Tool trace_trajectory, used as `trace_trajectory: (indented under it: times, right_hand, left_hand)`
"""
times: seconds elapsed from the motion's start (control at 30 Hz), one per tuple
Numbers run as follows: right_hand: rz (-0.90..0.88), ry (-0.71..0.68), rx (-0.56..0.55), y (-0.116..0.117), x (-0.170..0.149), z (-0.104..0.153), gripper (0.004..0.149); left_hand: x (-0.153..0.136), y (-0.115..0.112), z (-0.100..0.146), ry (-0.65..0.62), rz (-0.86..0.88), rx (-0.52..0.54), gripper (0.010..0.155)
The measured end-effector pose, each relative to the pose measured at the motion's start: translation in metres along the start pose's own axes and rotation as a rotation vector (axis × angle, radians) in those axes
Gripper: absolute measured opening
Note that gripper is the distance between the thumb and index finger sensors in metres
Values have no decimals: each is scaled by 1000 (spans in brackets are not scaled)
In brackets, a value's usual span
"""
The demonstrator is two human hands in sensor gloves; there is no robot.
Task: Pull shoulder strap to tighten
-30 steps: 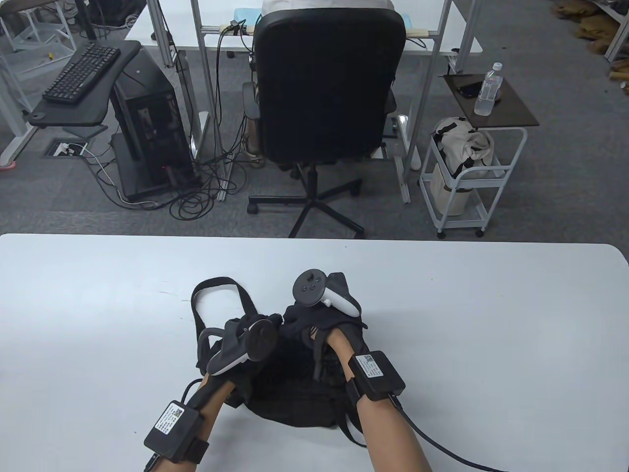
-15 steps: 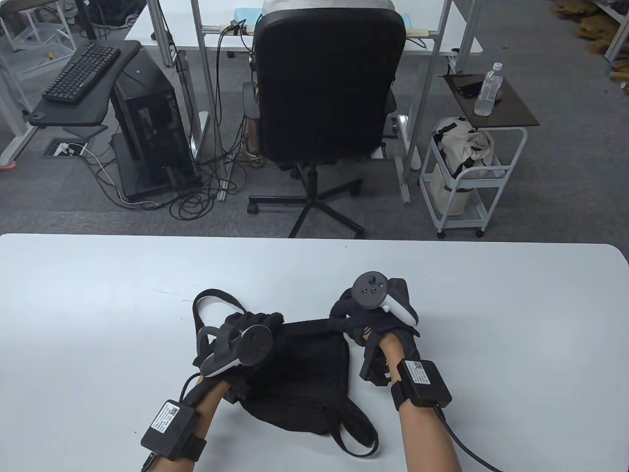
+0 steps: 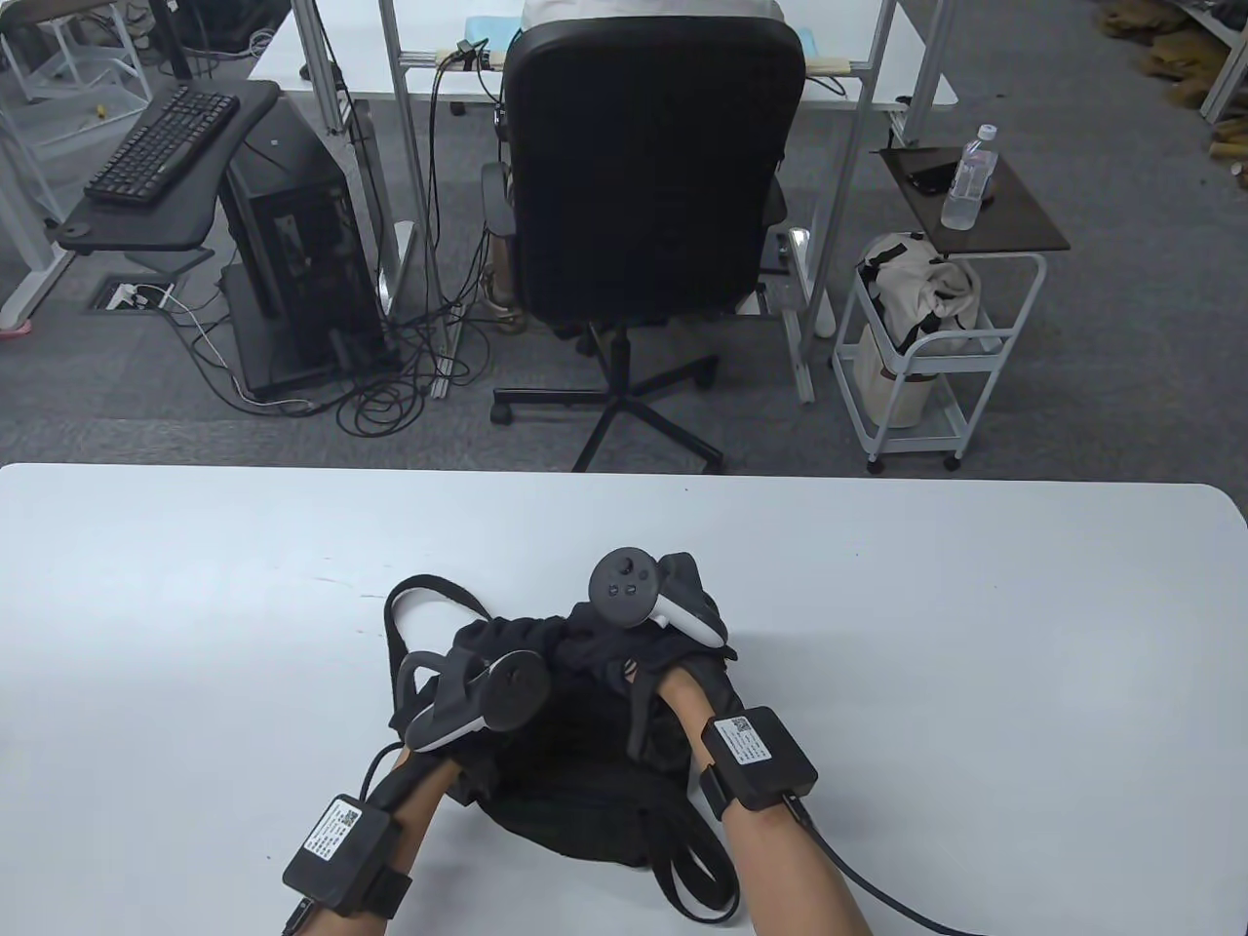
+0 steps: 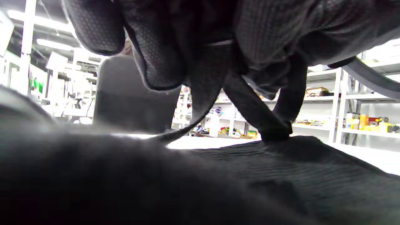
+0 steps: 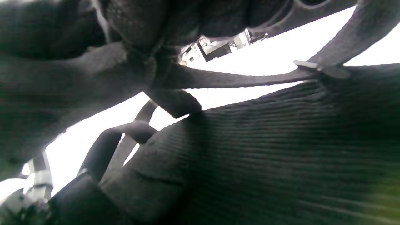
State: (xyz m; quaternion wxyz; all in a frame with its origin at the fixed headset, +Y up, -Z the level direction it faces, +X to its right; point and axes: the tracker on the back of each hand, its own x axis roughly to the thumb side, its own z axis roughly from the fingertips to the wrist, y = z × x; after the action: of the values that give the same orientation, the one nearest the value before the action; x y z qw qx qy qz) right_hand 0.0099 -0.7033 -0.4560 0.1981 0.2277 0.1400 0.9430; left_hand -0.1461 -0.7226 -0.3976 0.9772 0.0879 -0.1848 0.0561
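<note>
— Hands first: where are they, and what are they doing?
— Both sit on the black bag (image 3: pixel 585 770) near the desk's (image 3: pixel 975 604) six o'clock edge. Left hand (image 3: pixel 487 673) is at about nine o'clock of the bag's top, fingers curled round a bunch of black strap and fabric; the left wrist view shows gloved fingers (image 4: pixel 156 53) folded over webbing. Right hand (image 3: pixel 643 634) is just beside it at roughly one o'clock, its fingers closed on strap webbing too.

— Start from the biggest thing, then.
— White desk, filling the lower half of the table view. On it the bag lies flat, its ribbed cloth showing in both wrist views.

— And the shoulder strap?
— Shoulder strap (image 3: pixel 414 609) loops out from the bag's top toward ten o'clock, resting on the desk, and its run passes under the two hands. In the right wrist view a band of it (image 5: pixel 237 79) stretches from the fingers to a small flat metal piece (image 5: pixel 322 69) at the bag's edge. Another loop (image 3: pixel 697 873) trails off the bag at five o'clock.

— Anything smaller?
— A tracker (image 3: pixel 624 590) on the back of the right hand.
</note>
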Motion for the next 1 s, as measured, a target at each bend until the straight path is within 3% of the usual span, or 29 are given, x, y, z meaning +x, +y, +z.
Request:
trace_trajectory:
  times: [0.1,0.23,0.37,0.43,0.57,0.6,0.7,0.77,0.9,1.0]
  right_hand:
    - [30,-30,-33,-6,-6,10,34]
    - [53,41,-107,-29,-43,30,33]
    - [169,171,-36,-38,-51,38,34]
    - [202,154,-32,-39,-37,35,68]
    - [-33,25,5,-28,-15,20,81]
    - [-55,14,56,-20,-11,13,81]
    - [-34,49,107,-8,-5,-1,63]
    - [-64,7,76,-4,-3,-4,39]
    - [5,-7,62,-7,-2,2,35]
    - [52,51,24,-18,-21,12,33]
  left_hand:
    - [6,4,0,-12,-67,19,63]
    - [-4,2,-1,15,-1,19,63]
    - [3,-2,-3,12,-13,29,62]
    - [4,-1,-2,-5,-13,39,62]
    - [3,3,0,-6,41,58,63]
    - [3,3,0,-9,36,60,63]
    - [3,3,0,-8,17,52,62]
    - [0,1,1,5,-54,55,63]
    - [0,-1,-1,-6,-7,28,63]
    - [-1,0,-1,13,-55,37,62]
